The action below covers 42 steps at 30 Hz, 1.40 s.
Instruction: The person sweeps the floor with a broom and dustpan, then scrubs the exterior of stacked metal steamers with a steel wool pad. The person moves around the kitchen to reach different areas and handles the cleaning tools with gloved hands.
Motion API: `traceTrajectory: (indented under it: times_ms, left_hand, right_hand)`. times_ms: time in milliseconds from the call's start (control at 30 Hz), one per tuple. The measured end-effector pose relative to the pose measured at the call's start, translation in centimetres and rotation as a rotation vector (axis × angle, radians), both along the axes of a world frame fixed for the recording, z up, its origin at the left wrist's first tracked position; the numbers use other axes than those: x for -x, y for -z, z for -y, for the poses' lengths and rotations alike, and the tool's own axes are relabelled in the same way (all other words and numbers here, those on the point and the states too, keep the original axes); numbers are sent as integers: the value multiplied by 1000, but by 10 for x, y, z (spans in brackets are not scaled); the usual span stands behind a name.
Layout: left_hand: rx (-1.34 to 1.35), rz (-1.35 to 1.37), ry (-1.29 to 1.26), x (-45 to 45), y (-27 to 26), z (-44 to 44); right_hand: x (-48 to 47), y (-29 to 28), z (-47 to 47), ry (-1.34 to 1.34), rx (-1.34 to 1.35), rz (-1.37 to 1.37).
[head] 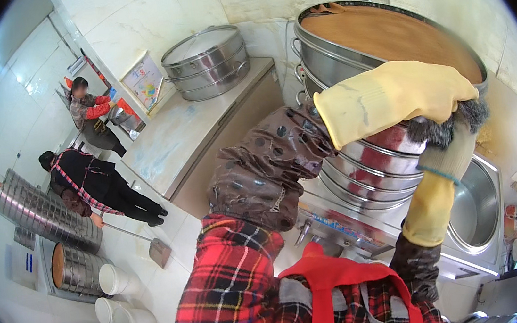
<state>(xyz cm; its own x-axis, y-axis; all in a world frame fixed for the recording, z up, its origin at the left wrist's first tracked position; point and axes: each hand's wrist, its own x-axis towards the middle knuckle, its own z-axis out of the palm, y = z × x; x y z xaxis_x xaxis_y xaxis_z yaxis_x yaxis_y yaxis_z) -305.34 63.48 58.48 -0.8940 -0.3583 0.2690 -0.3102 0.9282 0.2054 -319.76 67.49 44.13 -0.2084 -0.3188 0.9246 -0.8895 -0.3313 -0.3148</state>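
My left hand (444, 100), in a yellow rubber glove, reaches across to my right hand (452, 142). Its bent fingers grip the fuzzy dark-grey part of a knitted glove (442, 158). The pale cuff of that glove, edged in teal, sits over a yellow rubber glove (429, 210) on my right arm. My right fingers are hidden under the grey fuzz and my left hand. Just behind both hands rises a stack of wide stainless-steel steamer tiers (370, 167). Its top tier (348, 61) holds a smooth brown layer (379, 37) with a folded piece at the rim.
A round steel basin (475, 212) is set into the counter at right. A lidded steamer (208, 66) stands on a steel worktop (165, 148). At left, one person (91, 182) holds a long-handled dustpan (159, 253) near stacked steamers (41, 207) and white buckets (132, 320); another person (93, 114) stands behind.
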Motion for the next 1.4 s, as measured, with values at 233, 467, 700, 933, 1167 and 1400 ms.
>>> traceTrajectory:
  times_ms: [233, 467, 700, 933, 1167, 1400]
  left_hand:
    - [-211, 49, -41, 6, -15, 12]
    - [-71, 103, -66, 22, -18, 15]
    - [-87, 178, 141, 42, -24, 42]
    - [-498, 291, 242, 52, -46, 49]
    - [-391, 184, -109, 36, -41, 17]
    - [53, 33, 36, 23, -9, 28]
  right_hand:
    - [21, -7, 13, -78, -303, 691]
    - [50, -7, 18, 187, -542, -217]
    - [24, -40, -2, 72, -494, 171]
    - [10, -35, -33, -683, -359, 744]
    - [11, -30, -42, -172, -487, 860]
    - [16, -29, -36, -120, -641, 408]
